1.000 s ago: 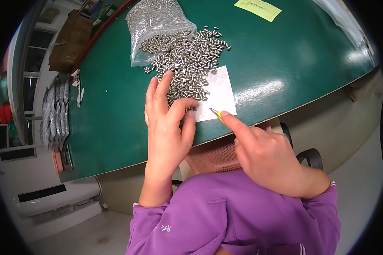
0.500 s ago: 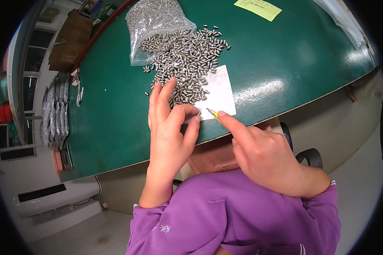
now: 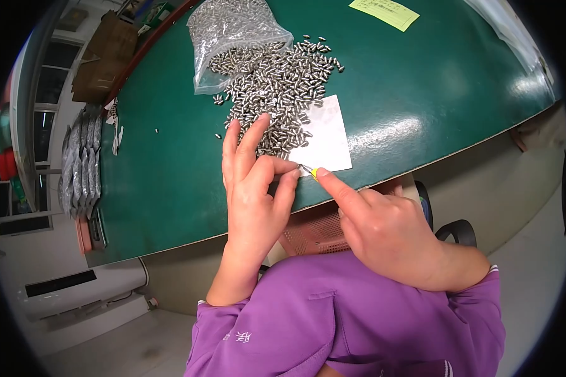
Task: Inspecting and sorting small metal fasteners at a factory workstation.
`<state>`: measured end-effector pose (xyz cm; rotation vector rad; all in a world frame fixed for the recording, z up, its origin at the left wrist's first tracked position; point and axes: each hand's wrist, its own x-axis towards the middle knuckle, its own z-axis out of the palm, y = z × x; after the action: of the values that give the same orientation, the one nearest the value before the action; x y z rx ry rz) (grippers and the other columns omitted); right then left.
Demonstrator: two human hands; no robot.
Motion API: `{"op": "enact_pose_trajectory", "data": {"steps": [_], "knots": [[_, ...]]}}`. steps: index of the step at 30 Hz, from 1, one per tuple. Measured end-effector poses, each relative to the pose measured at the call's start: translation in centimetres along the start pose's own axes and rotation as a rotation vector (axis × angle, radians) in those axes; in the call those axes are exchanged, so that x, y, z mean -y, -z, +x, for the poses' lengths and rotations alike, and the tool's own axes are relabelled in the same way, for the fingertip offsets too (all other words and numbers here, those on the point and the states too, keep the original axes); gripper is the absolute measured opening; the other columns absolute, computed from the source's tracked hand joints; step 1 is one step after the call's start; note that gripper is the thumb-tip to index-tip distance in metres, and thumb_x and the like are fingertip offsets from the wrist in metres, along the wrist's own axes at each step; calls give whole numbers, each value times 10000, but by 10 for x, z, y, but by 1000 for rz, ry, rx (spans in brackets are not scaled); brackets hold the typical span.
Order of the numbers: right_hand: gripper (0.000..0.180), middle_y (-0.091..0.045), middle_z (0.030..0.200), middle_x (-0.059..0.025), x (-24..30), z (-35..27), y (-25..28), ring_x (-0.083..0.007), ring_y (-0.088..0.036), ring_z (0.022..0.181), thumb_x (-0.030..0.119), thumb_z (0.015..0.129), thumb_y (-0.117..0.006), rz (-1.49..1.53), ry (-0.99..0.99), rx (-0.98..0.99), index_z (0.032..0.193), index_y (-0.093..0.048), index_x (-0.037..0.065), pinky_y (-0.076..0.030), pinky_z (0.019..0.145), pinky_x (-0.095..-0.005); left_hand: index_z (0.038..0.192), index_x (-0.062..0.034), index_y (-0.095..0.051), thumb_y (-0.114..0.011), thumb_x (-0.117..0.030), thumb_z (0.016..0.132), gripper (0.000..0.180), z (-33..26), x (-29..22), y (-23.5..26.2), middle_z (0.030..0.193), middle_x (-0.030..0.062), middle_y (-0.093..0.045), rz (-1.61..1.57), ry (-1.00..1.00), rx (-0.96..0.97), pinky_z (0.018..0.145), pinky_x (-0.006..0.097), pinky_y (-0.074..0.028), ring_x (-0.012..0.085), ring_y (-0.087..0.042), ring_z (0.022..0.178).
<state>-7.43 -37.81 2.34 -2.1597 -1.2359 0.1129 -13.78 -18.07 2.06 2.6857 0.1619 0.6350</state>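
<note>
Left hand: your left hand [image 3: 253, 188] sits at centre frame, palm down on the green table [image 3: 421, 94]; index and middle fingers stretch up into the lower edge of the pins, while thumb and ring finger curl in toward a single pin at the paper's lower left corner; whether they actually grip it you cannot tell
Right hand: your right hand [image 3: 383, 229] comes in from lower right, loosely closed with the forefinger pointing up-left; its tip, with a yellow nail or cap, meets the left thumb at the paper's corner; whether it holds anything you cannot tell
Pins: a heap of small silver metal pins [image 3: 277, 88] spreads across the upper centre of the table, spilling out of the bag and down onto the paper's upper left edge
Bag: a clear plastic bag [image 3: 233, 31], part full of the same pins, lies at upper centre, touching the heap
Paper: a white square sheet [image 3: 324, 138] lies just right of your left fingers, near the table's front edge
Note: a yellow slip [image 3: 383, 12] lies at the top right, well apart from the pins
Packets: a row of grey packets [image 3: 82, 163] stands off the table's left edge
Sleeves: purple sleeves [image 3: 333, 314] fill the bottom of the frame
</note>
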Motion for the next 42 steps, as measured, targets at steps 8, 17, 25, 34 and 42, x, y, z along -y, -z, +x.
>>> {"op": "enact_pose_trajectory", "data": {"steps": [8, 17, 25, 34, 42], "knots": [[574, -556, 648, -88, -4, 5, 6, -254, -585, 532, 22, 822, -615, 43, 10, 47, 1387, -532, 79, -501, 530, -384, 787, -44, -629, -733, 1, 756, 118, 1, 1, -1, 1423, 149, -514, -41, 1, 3, 1127, 542, -283, 473, -317, 1397], [560, -563, 656, -96, 5, 9, 14, -265, -593, 541, 24, 812, -614, -23, -2, 108, 1363, -556, 104, -513, 535, -388, 789, -47, -631, -737, 6, 749, 125, -1, 0, 4, 1441, 154, -497, -60, 15, 21, 1128, 545, -279, 473, -295, 1405], [553, -591, 694, -96, -3, 0, 7, -271, -614, 592, 12, 830, -588, 59, -28, 12, 1372, -541, 108, -519, 555, -391, 918, -75, -667, -783, -75, 744, 209, -5, -4, 12, 1518, 212, -358, -9, 11, 28, 1128, 560, -260, 498, -249, 1422], [556, -588, 697, -88, -2, 2, 5, -259, -611, 598, 6, 826, -586, 35, -34, 24, 1371, -538, 97, -515, 560, -386, 866, -67, -646, -756, -55, 768, 148, 2, 0, -1, 1489, 194, -400, 106, 16, -48, 1120, 552, -278, 483, -290, 1406], [568, -546, 662, -66, 3, 3, 2, -227, -590, 562, 17, 818, -610, -27, -19, 21, 1376, -545, 102, -503, 541, -363, 828, -59, -647, -751, -33, 748, 134, -2, -2, -1, 1451, 194, -454, 23, 42, -33, 1124, 545, -284, 479, -315, 1394]]}}
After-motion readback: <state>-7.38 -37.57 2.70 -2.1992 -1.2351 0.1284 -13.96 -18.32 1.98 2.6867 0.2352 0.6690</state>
